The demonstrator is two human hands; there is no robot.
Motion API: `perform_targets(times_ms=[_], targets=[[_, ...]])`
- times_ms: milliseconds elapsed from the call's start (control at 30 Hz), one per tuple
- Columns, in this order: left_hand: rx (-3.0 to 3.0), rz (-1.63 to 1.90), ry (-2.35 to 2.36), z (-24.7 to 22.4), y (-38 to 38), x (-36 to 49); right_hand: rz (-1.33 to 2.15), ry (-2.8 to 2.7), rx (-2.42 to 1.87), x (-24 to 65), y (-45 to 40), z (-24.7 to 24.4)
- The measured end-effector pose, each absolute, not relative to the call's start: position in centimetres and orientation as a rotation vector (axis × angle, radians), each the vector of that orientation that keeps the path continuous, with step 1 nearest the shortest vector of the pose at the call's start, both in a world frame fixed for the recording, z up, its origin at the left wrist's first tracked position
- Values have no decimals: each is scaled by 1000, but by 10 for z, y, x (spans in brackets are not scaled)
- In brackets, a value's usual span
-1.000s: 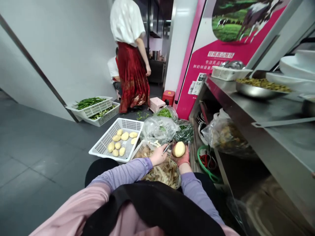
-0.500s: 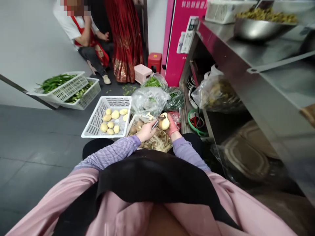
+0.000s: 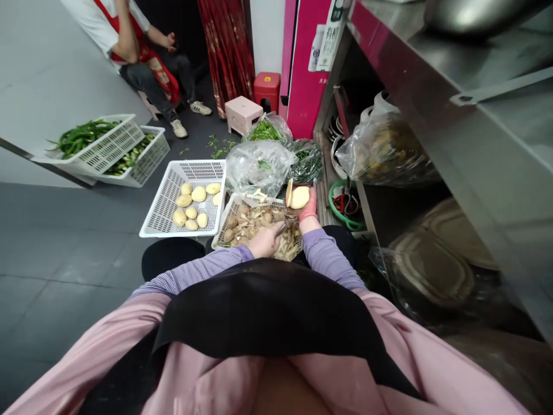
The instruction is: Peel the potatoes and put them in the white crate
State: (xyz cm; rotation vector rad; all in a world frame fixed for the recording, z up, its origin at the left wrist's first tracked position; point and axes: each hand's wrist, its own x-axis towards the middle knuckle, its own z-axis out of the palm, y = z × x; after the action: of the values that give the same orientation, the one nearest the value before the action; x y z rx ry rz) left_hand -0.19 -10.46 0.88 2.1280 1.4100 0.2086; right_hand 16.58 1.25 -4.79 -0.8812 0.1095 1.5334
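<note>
My left hand [image 3: 265, 241] is closed round the handle of a peeler [image 3: 281, 228], low over a white basket [image 3: 220, 233] of brown potatoes [image 3: 231, 221] and peelings [image 3: 287, 246]. To its upper right, my right hand [image 3: 309, 206], in a pink glove, holds a pale potato [image 3: 300, 197] above the basket's right side. A strip of peel [image 3: 289, 192] stands up at the potato's left edge. Left of this basket, a larger white basket [image 3: 161, 214] has several peeled potatoes [image 3: 199, 193] in it.
Clear bags of greens [image 3: 259, 164] lie beyond the baskets. A steel counter [image 3: 432, 109] with shelves runs along the right. Crates of green vegetables [image 3: 140, 164] stand at the left. A seated person [image 3: 142, 63], a pink stool [image 3: 242, 113] and a red stool [image 3: 267, 87] are further back.
My left hand has moved down and away from the potato with the peeler. My right hand has shifted slightly up and right, and the potato's pale face now shows. The view has tilted down.
</note>
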Motion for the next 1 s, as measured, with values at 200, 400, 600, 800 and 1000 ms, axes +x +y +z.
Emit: perform_targets(times_ms=[200, 400, 600, 800, 1000], targets=[[2135, 413, 1470, 27, -55, 6, 1622, 151, -872, 167, 13, -40], [2096, 413, 1427, -4, -83, 8, 1582, 139, -910, 162, 8, -38], [2066, 483, 1365, 2, -85, -19, 1672, 109, -810, 179, 11, -38], [2049, 488, 1390, 36, -16, -2, 1753, -26, -835, 173, 1, -29], [2017, 357, 1368, 3, -88, -8, 1638, 65, -920, 175, 11, -42]])
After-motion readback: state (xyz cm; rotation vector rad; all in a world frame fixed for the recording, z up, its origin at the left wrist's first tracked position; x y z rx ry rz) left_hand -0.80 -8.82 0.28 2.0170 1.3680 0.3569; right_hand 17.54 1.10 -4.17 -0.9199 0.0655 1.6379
